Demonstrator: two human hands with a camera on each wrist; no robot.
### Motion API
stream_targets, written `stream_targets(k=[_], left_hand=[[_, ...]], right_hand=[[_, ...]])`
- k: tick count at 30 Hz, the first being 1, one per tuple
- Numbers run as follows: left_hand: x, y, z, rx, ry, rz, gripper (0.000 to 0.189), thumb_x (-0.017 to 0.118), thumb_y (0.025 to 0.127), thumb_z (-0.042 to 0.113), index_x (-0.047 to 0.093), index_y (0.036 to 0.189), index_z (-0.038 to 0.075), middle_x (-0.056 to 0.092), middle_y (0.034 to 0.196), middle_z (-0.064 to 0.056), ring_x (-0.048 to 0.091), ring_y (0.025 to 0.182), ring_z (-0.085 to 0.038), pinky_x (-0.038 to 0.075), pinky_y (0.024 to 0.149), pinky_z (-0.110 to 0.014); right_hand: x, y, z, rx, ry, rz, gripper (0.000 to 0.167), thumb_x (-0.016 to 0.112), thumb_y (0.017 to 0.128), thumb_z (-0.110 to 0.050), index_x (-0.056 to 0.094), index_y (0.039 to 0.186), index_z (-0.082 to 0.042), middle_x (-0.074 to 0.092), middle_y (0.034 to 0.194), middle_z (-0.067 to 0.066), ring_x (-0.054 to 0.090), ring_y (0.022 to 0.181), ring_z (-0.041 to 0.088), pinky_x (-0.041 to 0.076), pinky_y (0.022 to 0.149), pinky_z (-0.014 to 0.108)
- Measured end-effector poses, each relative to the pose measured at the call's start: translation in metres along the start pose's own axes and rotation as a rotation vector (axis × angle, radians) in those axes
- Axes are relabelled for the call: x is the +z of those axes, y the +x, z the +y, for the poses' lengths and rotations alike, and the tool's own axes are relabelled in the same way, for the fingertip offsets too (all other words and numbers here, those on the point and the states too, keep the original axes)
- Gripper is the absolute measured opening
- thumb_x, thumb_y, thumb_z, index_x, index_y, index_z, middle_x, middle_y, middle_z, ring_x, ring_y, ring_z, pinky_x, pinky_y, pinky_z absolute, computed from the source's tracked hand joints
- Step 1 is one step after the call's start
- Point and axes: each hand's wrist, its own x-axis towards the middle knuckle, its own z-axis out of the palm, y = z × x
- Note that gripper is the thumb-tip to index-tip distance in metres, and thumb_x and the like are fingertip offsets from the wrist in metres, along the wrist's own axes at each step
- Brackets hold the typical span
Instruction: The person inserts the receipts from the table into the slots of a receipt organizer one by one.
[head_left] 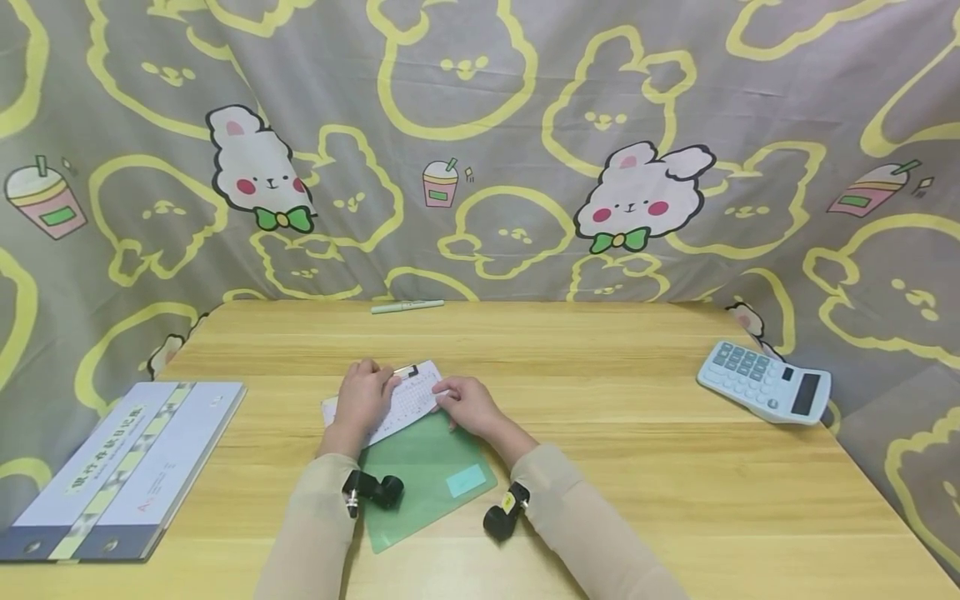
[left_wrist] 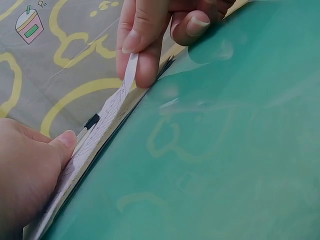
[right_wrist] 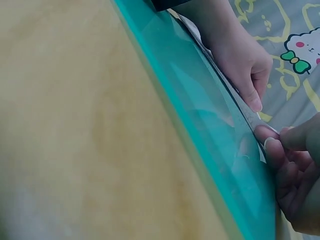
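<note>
Papers with printed marks (head_left: pixel 408 402) lie over the upper part of a green translucent folder (head_left: pixel 420 471). A clip with a black end (head_left: pixel 406 372) sits at the papers' far edge; the left wrist view shows its black tip (left_wrist: pixel 92 120). My left hand (head_left: pixel 362 407) lies over the papers' left part, its thumb and fingers gripping the clip. With thumb and forefinger, my right hand (head_left: pixel 468 407) pinches the lifted right corner of the top sheet (left_wrist: pixel 131 70). A light blue label (head_left: pixel 467 481) marks the folder's near right corner.
A thick white and blue ledger (head_left: pixel 150 467) lies at the left. A light blue calculator (head_left: pixel 765 383) sits at the right, and a pale green pen (head_left: pixel 407 307) near the table's far edge. A patterned curtain (head_left: pixel 480 225) encloses the wooden table (head_left: pixel 600 467).
</note>
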Motion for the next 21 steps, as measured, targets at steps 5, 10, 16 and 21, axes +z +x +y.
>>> stream_targets(k=[5,10,16,21], left_hand=[[0.0,0.0,0.0,0.013,-0.02,0.012,0.029,0.051,0.087,0.024,0.062,0.101,0.002,0.05,0.09,-0.015,0.043,0.083,-0.029,0.034,0.075,-0.04],[0.001,0.001,-0.002,0.011,-0.02,0.012,0.029,0.051,0.087,0.025,0.062,0.101,0.002,0.05,0.09,-0.015,0.043,0.083,-0.029,0.034,0.075,-0.04],[0.001,0.001,-0.002,0.007,-0.021,0.004,0.03,0.051,0.087,0.025,0.062,0.102,0.001,0.051,0.09,-0.015,0.043,0.083,-0.028,0.034,0.075,-0.04],[0.0,0.001,-0.002,0.002,-0.025,0.001,0.03,0.051,0.087,0.025,0.062,0.102,0.001,0.051,0.09,-0.014,0.043,0.084,-0.028,0.034,0.076,-0.04]], right_hand=[[0.003,0.001,0.002,0.012,-0.01,0.037,0.019,0.051,0.085,-0.003,0.058,0.102,0.002,0.061,0.067,0.0,0.043,0.037,0.01,0.037,0.037,0.022],[0.007,0.0,0.002,0.018,-0.03,0.097,0.019,0.051,0.085,-0.005,0.059,0.1,0.002,0.061,0.065,-0.002,0.043,0.036,0.009,0.035,0.036,0.021],[0.012,-0.002,0.003,0.013,-0.088,0.173,0.019,0.052,0.084,-0.007,0.061,0.099,0.0,0.061,0.065,-0.005,0.045,0.038,0.007,0.038,0.039,0.021],[0.013,-0.004,0.002,0.014,-0.134,0.211,0.019,0.053,0.084,-0.008,0.062,0.098,-0.001,0.062,0.066,-0.006,0.048,0.045,0.005,0.04,0.046,0.021]])
